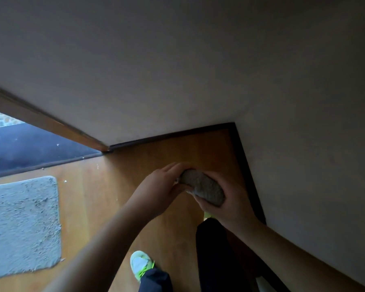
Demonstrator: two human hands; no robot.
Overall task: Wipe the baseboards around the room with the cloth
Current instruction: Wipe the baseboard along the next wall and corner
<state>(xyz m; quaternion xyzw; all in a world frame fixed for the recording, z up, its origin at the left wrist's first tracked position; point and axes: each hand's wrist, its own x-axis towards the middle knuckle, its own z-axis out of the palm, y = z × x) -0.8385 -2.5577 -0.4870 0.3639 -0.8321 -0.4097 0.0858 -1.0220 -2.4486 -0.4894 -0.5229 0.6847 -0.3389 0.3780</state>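
A folded grey cloth (203,186) is held above the wooden floor between both hands. My right hand (228,204) grips it from below and the right, fingers curled round it. My left hand (164,185) holds its left end, fingers wrapped over the edge. A dark brown baseboard (248,171) runs along the foot of the right wall and meets a second dark baseboard (169,136) along the far wall in a corner. The cloth is apart from both baseboards.
A grey shaggy mat (21,226) lies on the wooden floor (97,199) at the left. A wooden door frame (42,120) borders an open doorway with a dark surface (30,146) outside. My foot in a green-white shoe (140,264) and dark trouser legs (215,253) stand below.
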